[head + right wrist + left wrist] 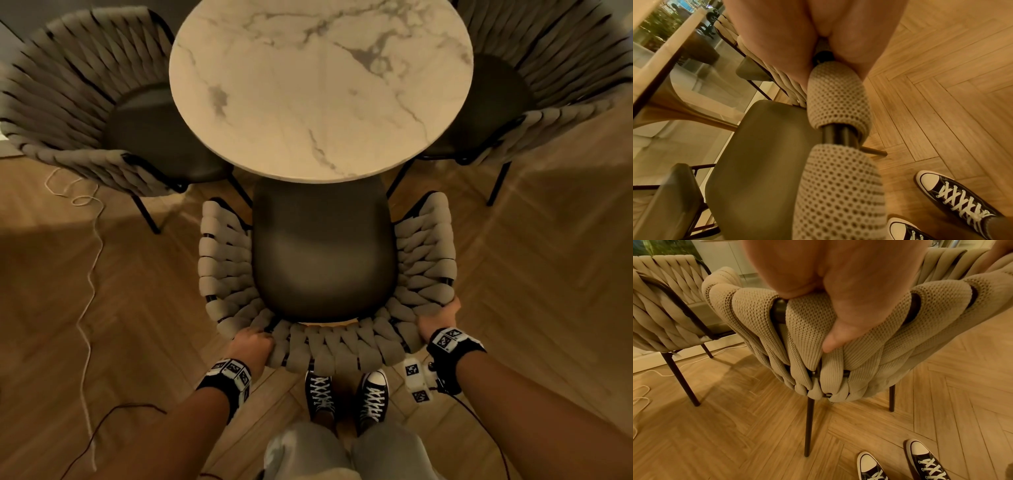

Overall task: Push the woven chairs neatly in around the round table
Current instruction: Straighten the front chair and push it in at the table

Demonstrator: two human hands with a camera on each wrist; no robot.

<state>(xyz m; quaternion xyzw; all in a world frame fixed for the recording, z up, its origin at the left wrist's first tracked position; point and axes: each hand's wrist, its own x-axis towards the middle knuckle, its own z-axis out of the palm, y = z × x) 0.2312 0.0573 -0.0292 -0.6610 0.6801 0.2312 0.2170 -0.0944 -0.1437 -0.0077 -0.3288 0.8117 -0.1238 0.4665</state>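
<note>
Beige knit straps weave round woven chair (325, 274), seat dark.

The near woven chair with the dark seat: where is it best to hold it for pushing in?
Grip the beige woven chair by its curved back rim, from behind, one hand per side, as the left hand and right hand do; the seat faces the round marble table.

Warm light is falling on the herringbone wood floor (534, 260); a white cord (89, 260) is trailing across it, glazing (657, 27) possibly showing greenery beyond.

herringbone wood floor (548, 274), white cord (89, 274), black sneakers (320, 394)
</note>
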